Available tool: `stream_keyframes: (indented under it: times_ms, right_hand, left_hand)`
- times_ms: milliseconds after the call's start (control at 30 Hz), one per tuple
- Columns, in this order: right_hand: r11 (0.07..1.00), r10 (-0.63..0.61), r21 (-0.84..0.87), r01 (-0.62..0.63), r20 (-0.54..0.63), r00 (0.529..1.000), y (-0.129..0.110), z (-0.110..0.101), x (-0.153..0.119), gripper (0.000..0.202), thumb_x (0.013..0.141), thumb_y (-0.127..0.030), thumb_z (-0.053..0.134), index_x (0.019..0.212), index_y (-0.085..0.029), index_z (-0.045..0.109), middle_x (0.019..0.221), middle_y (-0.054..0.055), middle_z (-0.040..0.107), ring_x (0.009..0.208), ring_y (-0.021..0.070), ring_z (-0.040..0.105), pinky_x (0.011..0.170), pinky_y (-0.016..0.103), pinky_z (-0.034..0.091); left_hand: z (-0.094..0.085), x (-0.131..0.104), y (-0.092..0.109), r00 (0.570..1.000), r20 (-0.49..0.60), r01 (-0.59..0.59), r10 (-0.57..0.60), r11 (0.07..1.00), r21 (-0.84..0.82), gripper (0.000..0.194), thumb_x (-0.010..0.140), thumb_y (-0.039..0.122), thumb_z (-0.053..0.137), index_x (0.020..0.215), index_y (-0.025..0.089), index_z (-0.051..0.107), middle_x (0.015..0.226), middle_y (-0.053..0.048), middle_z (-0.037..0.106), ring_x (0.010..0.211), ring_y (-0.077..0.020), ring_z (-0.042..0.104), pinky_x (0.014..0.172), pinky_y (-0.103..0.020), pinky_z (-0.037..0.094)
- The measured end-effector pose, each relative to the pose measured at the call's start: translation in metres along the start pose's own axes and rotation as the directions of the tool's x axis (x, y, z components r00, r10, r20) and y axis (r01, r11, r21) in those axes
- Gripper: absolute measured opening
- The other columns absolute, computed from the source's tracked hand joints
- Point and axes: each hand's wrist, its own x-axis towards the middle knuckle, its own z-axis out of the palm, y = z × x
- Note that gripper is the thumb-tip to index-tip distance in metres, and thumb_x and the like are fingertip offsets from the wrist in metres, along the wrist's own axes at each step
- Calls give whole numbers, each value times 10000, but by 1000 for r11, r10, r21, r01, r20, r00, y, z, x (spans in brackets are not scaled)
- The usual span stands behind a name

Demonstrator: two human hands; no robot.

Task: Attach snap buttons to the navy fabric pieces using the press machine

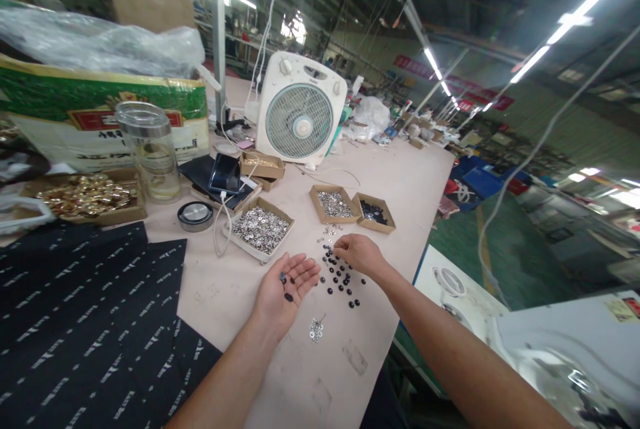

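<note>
My left hand is palm up above the table, fingers outstretched and slightly curved. Several small black pieces, which look like snap caps, lie loose on its palm and fingers. To its right, my right hand reaches down with fingertips pinched at the upper edge of scattered round black snap caps. Whatever is between those fingertips is too small to make out. Small silver metal pieces lie just beyond the right hand. Closer to me, a small cluster of silver rings rests on the table.
Cardboard trays of silver parts, more silver parts and black parts stand ahead. A box fan is behind them. Left are a phone, glass jar, gold-part tray and printed black fabric. The table edge lies right.
</note>
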Motion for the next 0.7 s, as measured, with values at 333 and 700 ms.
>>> stream_keyframes:
  times_ms: [333, 700]
  right_hand:
    - [997, 75, 8, -75, 30, 997, -7, 10, 2, 125, 773, -269, 654, 821, -246, 768, 846, 20, 752, 756, 181, 641, 614, 250, 386]
    - [973, 35, 228, -46, 52, 998, -4, 3, -8, 107, 754, -261, 628, 751, -180, 698, 735, 11, 726, 661, 143, 627, 585, 213, 419]
  left_hand:
    - [1, -1, 0, 1000, -6, -3, 3, 1000, -1, 227, 918, 273, 535, 936, 82, 657, 928, -166, 723, 920, -269, 717, 878, -393, 578]
    - [0, 1, 0, 1000, 5, -2, 2, 1000, -5, 240, 912, 280, 546, 955, 70, 655, 938, -169, 720, 938, -286, 714, 901, -404, 569]
